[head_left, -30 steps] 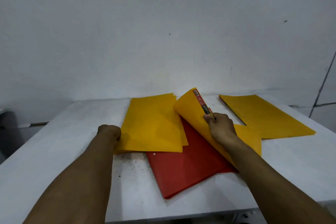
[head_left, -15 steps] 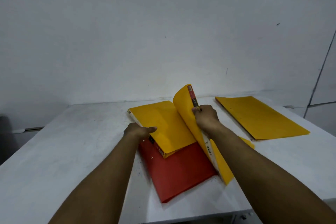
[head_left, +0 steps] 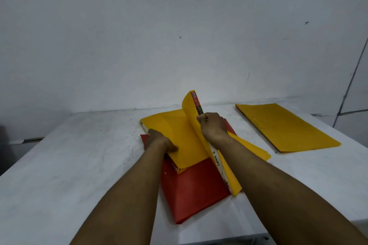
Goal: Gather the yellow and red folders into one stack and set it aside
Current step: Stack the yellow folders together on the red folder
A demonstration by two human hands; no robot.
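Note:
A red folder (head_left: 196,191) lies flat near the table's front middle. A yellow folder (head_left: 183,139) rests on its far half, and my left hand (head_left: 159,141) grips that folder's left edge. My right hand (head_left: 214,127) pinches the spine of a second yellow folder (head_left: 231,175), which stands curled up on edge along the right side of the red one, its cover spread out to the right. A third yellow folder (head_left: 286,127) lies flat on its own at the right, away from both hands.
The white table (head_left: 69,165) is backed by a plain white wall. Its front edge runs just below the red folder. Small dark specks dot the tabletop left of the folders.
My left hand has slid the flat yellow folder rightward onto the red folder. My right hand has drawn the curled yellow folder in closer, standing it more upright.

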